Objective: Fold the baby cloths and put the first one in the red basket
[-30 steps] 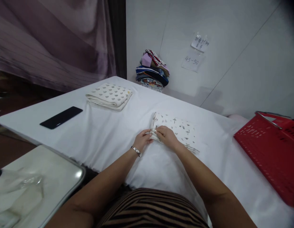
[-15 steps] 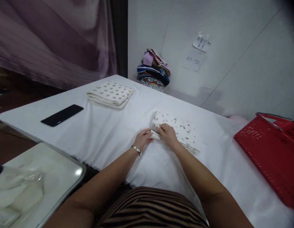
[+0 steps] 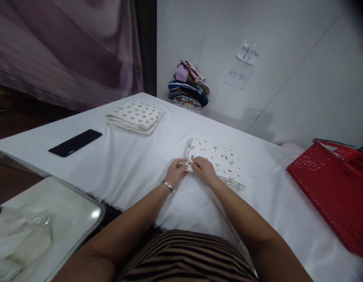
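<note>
A folded white cloth [image 3: 225, 159] with small dark and brown prints lies on the white-covered table [image 3: 134, 164] in front of me. My left hand [image 3: 176, 172], with a silver bracelet at the wrist, pinches the cloth's near left corner. Right beside it, my right hand [image 3: 203, 170] grips the same corner from above with thumb and fingers closed. The layered near edge shows to the right of my right hand. Farther back on the left rests a second folded cloth [image 3: 136, 116], cream with rows of grey prints.
A black phone-like slab [image 3: 76, 143] lies on the left. On the right stands a red plastic basket [image 3: 331, 192] with a metal handle. Stacked folded clothes [image 3: 189, 86] sit beyond the far edge by the wall. A pale stool-like surface [image 3: 72, 207] carrying clear plastic is at lower left.
My right hand has shifted slightly left and down, its fingers closer to my left hand at the cloth's corner. The camera view has turned slightly.
</note>
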The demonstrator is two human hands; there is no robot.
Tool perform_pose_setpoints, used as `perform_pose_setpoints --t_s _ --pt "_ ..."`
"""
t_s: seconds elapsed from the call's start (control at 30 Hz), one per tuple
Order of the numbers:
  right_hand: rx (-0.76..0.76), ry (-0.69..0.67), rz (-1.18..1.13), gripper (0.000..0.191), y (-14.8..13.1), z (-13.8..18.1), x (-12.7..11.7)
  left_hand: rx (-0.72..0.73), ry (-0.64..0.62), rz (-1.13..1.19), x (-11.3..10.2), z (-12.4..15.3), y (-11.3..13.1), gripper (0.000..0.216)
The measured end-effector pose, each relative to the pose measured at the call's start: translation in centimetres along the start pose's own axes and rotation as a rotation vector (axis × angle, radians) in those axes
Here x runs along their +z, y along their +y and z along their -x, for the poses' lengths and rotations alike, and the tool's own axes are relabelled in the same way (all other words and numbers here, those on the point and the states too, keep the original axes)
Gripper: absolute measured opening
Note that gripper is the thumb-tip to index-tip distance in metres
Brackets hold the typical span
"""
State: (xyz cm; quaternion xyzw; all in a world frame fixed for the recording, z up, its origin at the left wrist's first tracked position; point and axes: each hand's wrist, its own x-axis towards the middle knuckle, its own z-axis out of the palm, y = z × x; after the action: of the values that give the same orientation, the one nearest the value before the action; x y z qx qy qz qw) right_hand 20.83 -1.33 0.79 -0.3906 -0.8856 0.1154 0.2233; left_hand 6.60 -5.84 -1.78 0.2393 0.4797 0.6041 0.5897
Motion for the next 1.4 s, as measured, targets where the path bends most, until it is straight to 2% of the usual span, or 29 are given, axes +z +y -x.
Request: perform_pose_setpoints --t_s 0.13,0.23,0.33,0.43,0.5,0.6,0.73,0.9,1.03,1.17,1.27,1.33,1.4 --pt "-0.076 0.01 0.055 0.025 -0.4 0.2 0.3 -0.072 -0.02 -0.032 0.2 -0.1 0.7 0.041" --pt "-0.103 0.012 0.124 0.025 -0.8 0.5 0.6 -0.129 0.026 -0.134 0.6 -0.5 1.3 0.041" --pt "-0.106 0.038 0.147 0.023 -0.9 0.9 0.7 -0.163 0.07 -0.219 1.0 -1.0 1.7 0.038" --pt "-0.121 0.045 0.141 0.023 -0.9 1.4 0.6 -0.2 0.049 -0.245 1.1 -1.3 2.0 0.032" --pt "-0.125 0.042 0.145 0.023 -0.9 1.6 0.5 -0.207 0.014 -0.261 1.2 -1.2 2.2 0.029" --pt "-0.1 0.027 0.165 0.025 -1.0 1.5 0.5 -0.213 -0.024 -0.308 1.4 -1.0 2.5 0.037" --pt "-0.074 -0.001 0.15 0.023 -1.2 1.2 0.7 -0.209 0.035 -0.37 1.7 -0.9 2.7 0.051" --pt "-0.078 0.033 0.062 0.034 0.3 3.1 -0.4 -0.208 0.035 -0.384 1.6 -1.2 3.0 0.044" --pt "0.061 0.059 0.148 0.035 3.8 7.9 -3.0 -0.243 0.025 -0.381 1.3 -1.3 3.4 0.032" --pt "0.308 0.118 0.137 0.036 8.1 14.0 -6.1 -0.261 0.013 -0.362 1.2 -1.5 3.3 0.024" --pt "0.58 0.284 -0.06 0.034 10.3 17.4 -7.7 -0.259 0.006 -0.364 1.0 -1.7 3.1 0.023" --pt "0.826 0.432 -0.302 0.033 11.1 18.6 -8.3 -0.259 -0.013 -0.372 0.9 -1.9 3.0 0.024" --pt "1.031 0.498 -0.595 0.029 11.2 18.8 -8.7 -0.263 -0.024 -0.378 0.8 -1.9 3.1 0.026"
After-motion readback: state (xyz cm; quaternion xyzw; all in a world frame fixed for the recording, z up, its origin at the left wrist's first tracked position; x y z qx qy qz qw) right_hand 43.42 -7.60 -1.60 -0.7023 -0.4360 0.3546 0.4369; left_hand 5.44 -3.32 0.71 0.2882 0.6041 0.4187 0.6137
